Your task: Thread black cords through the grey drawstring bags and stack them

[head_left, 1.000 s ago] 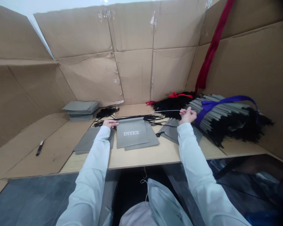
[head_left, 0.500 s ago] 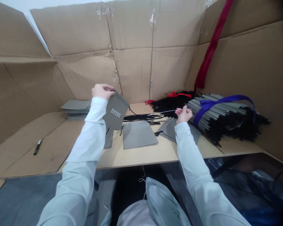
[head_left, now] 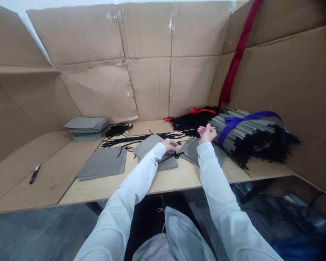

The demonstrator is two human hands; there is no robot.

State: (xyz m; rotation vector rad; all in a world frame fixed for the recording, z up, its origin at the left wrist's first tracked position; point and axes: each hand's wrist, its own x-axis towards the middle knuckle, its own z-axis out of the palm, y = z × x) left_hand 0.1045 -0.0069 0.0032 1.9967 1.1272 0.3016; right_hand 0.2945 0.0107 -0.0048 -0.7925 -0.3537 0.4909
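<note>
My left hand (head_left: 170, 145) is closed at the edge of a grey drawstring pouch (head_left: 148, 144), which lies slanted over another grey pouch (head_left: 170, 165). Black cord ends (head_left: 176, 155) stick out just below my fingers. The pouch's lower part is hidden behind my forearm. In my right hand (head_left: 207, 133), fingers pinched, is a thin metal rod (head_left: 183, 130) that points left over the black cords. Below that hand lie further grey pouches (head_left: 191, 150). More flat grey pouches (head_left: 101, 163) rest at the left of the board.
A stack of grey pouches (head_left: 87, 127) stands back left beside a heap of black cord (head_left: 118, 129). Long black cords (head_left: 122, 140) stretch across the middle. At right are a purple-tied pouch bundle (head_left: 250, 130) and a red-tied black bundle (head_left: 191, 121). A marker (head_left: 34, 174) lies left. Cardboard walls surround the table.
My left hand lifted the pouch marked INTEX up and left, then brought it down to the right, where it now lies slanted with no print visible. My right hand still holds the rod.
</note>
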